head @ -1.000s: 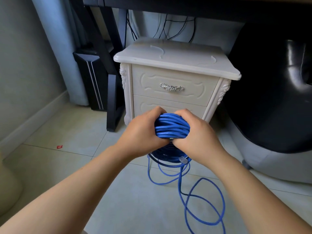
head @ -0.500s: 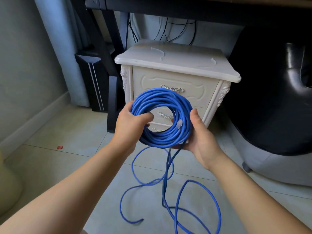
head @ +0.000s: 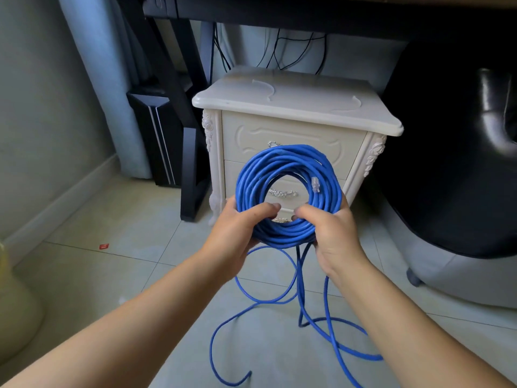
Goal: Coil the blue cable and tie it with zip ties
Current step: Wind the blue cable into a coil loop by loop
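Observation:
A blue cable (head: pixel 268 169) is wound into a round coil of many turns, held upright facing me in front of the white cabinet. My left hand (head: pixel 237 231) grips the coil's lower left, thumb through the hole. My right hand (head: pixel 333 231) grips the lower right, thumb also inside the ring. A clear plug (head: pixel 315 184) sits on the coil's right inner side. The uncoiled tail (head: pixel 302 317) hangs from the bottom and loops over the floor tiles. No zip ties are visible.
A white two-drawer bedside cabinet (head: pixel 296 107) stands straight ahead under a dark desk (head: pixel 279 9). A black computer tower (head: pixel 156 135) and desk leg are at left, a black chair (head: pixel 461 163) at right. A small red scrap (head: pixel 104 246) lies on the floor.
The coil was turned from edge-on between my hands to facing me as a ring. Both hands slid down to its lower part, and the loose tail spread wider on the floor.

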A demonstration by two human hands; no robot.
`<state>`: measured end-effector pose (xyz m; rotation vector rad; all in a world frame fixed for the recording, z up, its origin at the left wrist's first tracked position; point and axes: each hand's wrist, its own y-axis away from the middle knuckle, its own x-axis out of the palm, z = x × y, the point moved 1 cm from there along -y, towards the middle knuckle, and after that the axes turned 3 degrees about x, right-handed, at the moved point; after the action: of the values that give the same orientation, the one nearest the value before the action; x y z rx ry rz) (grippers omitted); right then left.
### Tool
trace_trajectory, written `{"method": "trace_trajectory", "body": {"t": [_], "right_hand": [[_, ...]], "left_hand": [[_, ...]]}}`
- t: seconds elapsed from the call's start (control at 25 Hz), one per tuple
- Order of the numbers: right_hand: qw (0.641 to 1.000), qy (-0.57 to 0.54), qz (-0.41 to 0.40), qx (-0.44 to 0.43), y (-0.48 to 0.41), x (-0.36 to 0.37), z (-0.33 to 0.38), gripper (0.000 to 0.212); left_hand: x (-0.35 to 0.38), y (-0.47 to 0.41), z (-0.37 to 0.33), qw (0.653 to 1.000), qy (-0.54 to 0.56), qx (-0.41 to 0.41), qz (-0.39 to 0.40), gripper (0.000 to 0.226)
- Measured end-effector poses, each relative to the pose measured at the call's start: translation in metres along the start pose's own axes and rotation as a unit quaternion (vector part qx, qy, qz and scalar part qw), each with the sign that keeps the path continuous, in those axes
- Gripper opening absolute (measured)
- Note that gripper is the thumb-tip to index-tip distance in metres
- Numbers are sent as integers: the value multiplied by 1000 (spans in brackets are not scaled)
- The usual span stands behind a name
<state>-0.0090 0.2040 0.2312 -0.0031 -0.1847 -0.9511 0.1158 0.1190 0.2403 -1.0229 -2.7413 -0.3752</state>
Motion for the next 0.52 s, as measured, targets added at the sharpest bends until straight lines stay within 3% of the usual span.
{"method": "trace_trajectory", "body": {"t": [0.08, 0.16, 0.28, 0.4, 0.52], "right_hand": [[999, 20, -11, -33, -4, -6, 9, 41], [990, 111, -12, -83, -5, -13, 17, 50], [935, 306, 36, -174, 2, -17, 23, 63], [850, 462, 97, -234, 10, -13, 21, 65], [801, 520, 120, -270, 20, -6, 22, 64]], "left_hand": [[-7, -4, -7, 995, -88, 8, 54, 42], [-13, -7, -12, 983, -150, 62, 89, 69], [-14, -6, -17, 934, -292, 166, 119, 105], [-8, -2, -13, 854, -434, 248, 146, 100], [-3, 0, -8, 824, -492, 259, 109, 81]]}}
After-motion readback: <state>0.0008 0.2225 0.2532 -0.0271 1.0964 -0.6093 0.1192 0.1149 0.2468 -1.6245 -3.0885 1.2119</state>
